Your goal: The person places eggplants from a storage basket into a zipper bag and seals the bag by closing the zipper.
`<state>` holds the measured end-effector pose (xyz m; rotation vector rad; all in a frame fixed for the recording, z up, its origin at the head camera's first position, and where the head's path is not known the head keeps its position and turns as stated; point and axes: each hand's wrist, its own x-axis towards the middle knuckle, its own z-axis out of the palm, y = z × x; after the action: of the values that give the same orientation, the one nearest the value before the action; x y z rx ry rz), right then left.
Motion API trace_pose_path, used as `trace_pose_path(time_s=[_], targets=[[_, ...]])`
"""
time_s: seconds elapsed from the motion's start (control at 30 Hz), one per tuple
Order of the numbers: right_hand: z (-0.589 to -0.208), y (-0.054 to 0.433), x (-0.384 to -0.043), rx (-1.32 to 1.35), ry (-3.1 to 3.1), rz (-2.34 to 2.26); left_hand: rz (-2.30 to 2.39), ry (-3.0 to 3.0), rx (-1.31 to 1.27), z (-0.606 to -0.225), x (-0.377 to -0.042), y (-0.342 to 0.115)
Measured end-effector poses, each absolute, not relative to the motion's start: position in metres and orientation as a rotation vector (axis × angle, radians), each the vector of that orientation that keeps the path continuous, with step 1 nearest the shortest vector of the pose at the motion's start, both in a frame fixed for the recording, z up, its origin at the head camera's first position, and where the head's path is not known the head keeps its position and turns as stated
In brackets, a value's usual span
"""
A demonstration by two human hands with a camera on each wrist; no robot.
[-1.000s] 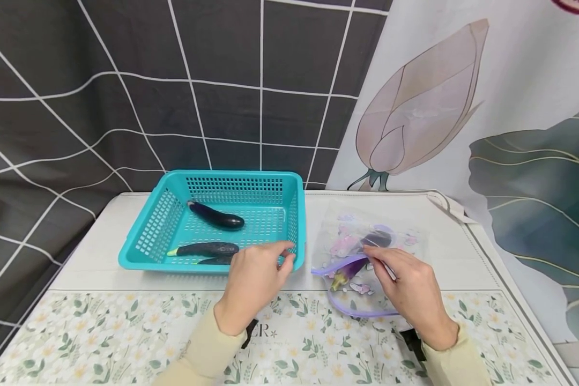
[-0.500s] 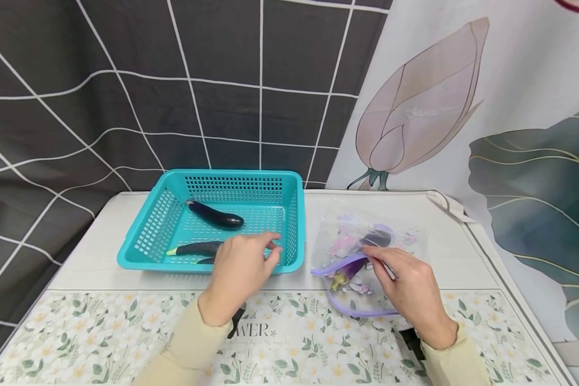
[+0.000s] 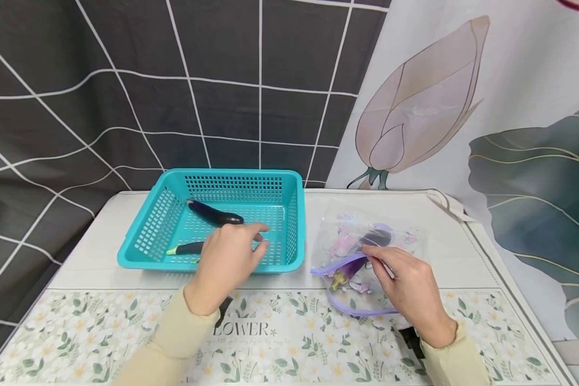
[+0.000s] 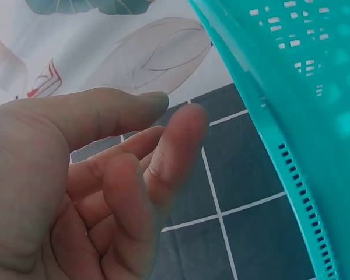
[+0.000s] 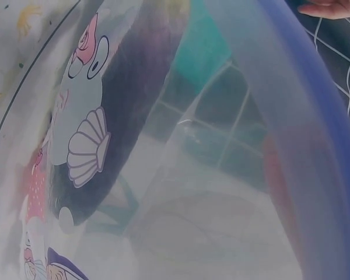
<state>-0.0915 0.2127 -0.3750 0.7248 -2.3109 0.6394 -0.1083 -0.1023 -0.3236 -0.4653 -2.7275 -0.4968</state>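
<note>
In the head view my left hand point(image 3: 229, 262) reaches over the front rim of the turquoise basket point(image 3: 296, 206). Its fingers are loosely bent and hold nothing, as the left wrist view also shows. A glossy dark eggplant point(image 3: 214, 214) lies at the back of this basket. Nearer the front is a dark cucumber point(image 3: 188, 248) with a pale green tip, partly behind my hand. On the right, my right hand point(image 3: 407, 281) pinches the purple-edged mouth of a clear printed zip bag point(image 3: 335, 230). A purple eggplant point(image 3: 352, 268) lies inside, its stem end towards the parted mouth.
The white table point(image 3: 87, 257) carries a floral mat point(image 3: 289, 354) along its front. Behind the basket hangs a dark gridded cloth point(image 3: 231, 112), and a pale flower-printed curtain point(image 3: 429, 64) hangs behind the bag.
My left hand has moved leftward and slightly further over the basket, away from the bag, covering more of the cucumber. The right hand and bag stay in place.
</note>
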Motion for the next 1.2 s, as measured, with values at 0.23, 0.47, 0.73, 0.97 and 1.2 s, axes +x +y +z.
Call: trace_pose_path(time_s=[0.23, 0.47, 0.73, 0.97, 1.2], targets=[[-0.374, 0.211, -0.093, 0.751, -2.255, 0.621, -0.472, -2.741, -0.468, -0.322, -0.113, -0.110], [-0.375, 0.210, -0.093, 0.740, -2.261, 0.625, -0.468, -2.768, -0.472, -0.319, -0.118, -0.117], [-0.378, 0.209, -0.094, 0.742, -2.231, 0.617, -0.470, -2.837, -0.450, -0.316, -0.124, -0.130], [-0.379, 0.209, -0.094, 0.741, -2.232, 0.616, -0.432, -2.836, -0.436, -0.313, -0.127, -0.139], [-0.379, 0.209, -0.093, 0.734, -2.240, 0.598, -0.429, -2.844, -0.440, -0.313, -0.131, -0.145]])
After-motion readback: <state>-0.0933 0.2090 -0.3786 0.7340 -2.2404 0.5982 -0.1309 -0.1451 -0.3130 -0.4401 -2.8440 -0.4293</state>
